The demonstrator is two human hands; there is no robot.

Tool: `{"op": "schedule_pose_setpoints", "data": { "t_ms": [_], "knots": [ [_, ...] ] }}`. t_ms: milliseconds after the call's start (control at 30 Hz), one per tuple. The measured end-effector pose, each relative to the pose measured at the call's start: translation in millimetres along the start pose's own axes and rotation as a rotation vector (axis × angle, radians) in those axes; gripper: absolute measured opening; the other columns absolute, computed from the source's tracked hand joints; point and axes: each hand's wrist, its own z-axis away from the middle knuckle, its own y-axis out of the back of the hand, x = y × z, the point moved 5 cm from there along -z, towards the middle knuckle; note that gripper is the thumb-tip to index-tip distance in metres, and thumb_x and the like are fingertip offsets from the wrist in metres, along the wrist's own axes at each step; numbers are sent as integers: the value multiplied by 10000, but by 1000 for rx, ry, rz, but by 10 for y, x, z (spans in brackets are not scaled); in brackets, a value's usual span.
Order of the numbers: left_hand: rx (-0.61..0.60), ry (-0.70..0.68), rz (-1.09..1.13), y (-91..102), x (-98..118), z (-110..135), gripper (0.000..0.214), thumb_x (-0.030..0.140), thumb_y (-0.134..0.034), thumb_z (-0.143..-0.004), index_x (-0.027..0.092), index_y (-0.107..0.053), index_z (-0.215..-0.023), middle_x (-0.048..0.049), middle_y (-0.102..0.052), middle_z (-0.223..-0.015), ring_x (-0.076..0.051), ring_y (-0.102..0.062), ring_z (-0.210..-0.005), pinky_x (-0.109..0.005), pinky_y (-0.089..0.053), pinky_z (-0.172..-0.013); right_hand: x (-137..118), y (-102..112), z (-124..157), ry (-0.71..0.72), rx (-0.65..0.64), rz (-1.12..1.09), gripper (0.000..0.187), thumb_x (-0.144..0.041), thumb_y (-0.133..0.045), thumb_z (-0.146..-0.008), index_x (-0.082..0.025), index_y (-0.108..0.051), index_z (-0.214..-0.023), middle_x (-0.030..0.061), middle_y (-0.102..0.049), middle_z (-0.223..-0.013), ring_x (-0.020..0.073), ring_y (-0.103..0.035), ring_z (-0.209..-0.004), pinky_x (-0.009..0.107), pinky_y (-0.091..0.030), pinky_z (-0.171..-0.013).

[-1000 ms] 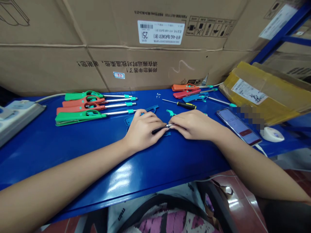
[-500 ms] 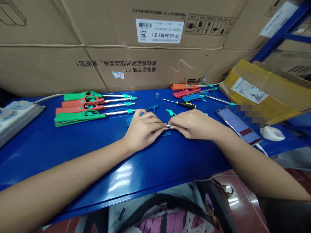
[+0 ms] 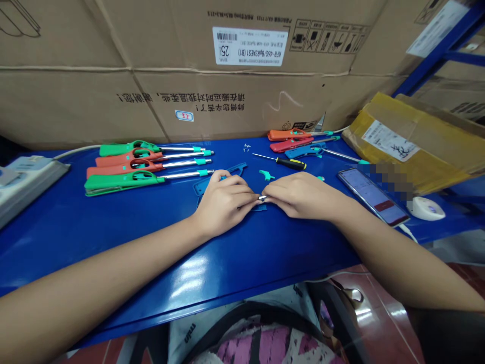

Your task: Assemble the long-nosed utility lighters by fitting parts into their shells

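My left hand (image 3: 226, 203) and my right hand (image 3: 303, 196) meet over the blue table. Both are closed, fingertips pinching a small shiny metal piece (image 3: 262, 198); most of it is hidden by the fingers. Partly under my left hand lies a blue plastic lighter casing (image 3: 239, 168), its near part covered. Another strip of blue plastic (image 3: 260, 208) shows just below the fingertips. Beyond the right fingers rests a small turquoise trigger-shaped part (image 3: 267, 175). A black and yellow screwdriver (image 3: 291, 163) lies farther back, pointing left.
Several green and orange long-necked lighters (image 3: 125, 182) lie in a row at left, near a white power strip (image 3: 34, 184). At back right are red, orange and blue lighters (image 3: 291, 145). A phone (image 3: 373, 196), a yellow-taped box (image 3: 413, 136) and large cartons (image 3: 94, 108) border the table.
Both hands stay in nearly the same place, still pinching the metal piece. The fingertips shift only slightly, and the view moves a little.
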Motion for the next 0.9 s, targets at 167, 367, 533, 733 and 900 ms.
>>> {"op": "schedule_pose_setpoints", "data": {
  "t_ms": [167, 367, 533, 733, 900],
  "knots": [
    [-12, -11, -10, 3, 10, 3, 189, 253, -586, -999, 220, -755, -920, 9, -793, -852, -172, -668, -856, -403, -338, -877, -38, -37, -10, 20, -26, 71, 231, -146, -430, -990, -152, -627, -869, 56, -667, -750, 168, -560, -658, 301, -304, -614],
    [-13, -3, -12, 0, 10, -12, 170, 288, -606, -994, 221, -753, -941, 8, -796, -895, -176, -666, -879, -404, -335, -875, -14, 3, -2, -19, -38, 4, 227, -198, -455, -1007, -149, -637, -881, 56, -682, -759, 171, -582, -669, 294, -319, -617],
    [-12, -23, 21, 27, 47, -29, 157, 301, -611, -989, 221, -745, -1004, -8, -798, -957, -181, -674, -893, -413, -340, -891, 25, 104, 50, -30, -9, -76, 225, -241, -479, -1010, -167, -678, -937, 52, -722, -820, 174, -619, -724, 286, -339, -639],
    [-11, -64, 35, 49, 66, -29, 135, 266, -613, -986, 230, -743, -995, 5, -800, -942, -178, -665, -874, -406, -346, -875, 22, 121, 84, -12, -17, -144, 232, -250, -486, -1012, -169, -696, -955, 52, -737, -848, 176, -646, -749, 290, -355, -648],
    [-5, -45, 55, 42, 55, -35, 124, 261, -617, -986, 238, -738, -1001, 12, -801, -920, -175, -668, -865, -405, -341, -863, 17, 94, 78, -6, -17, -122, 265, -245, -457, -1020, -151, -695, -951, 58, -728, -819, 185, -650, -737, 296, -361, -647]
  ]
}}
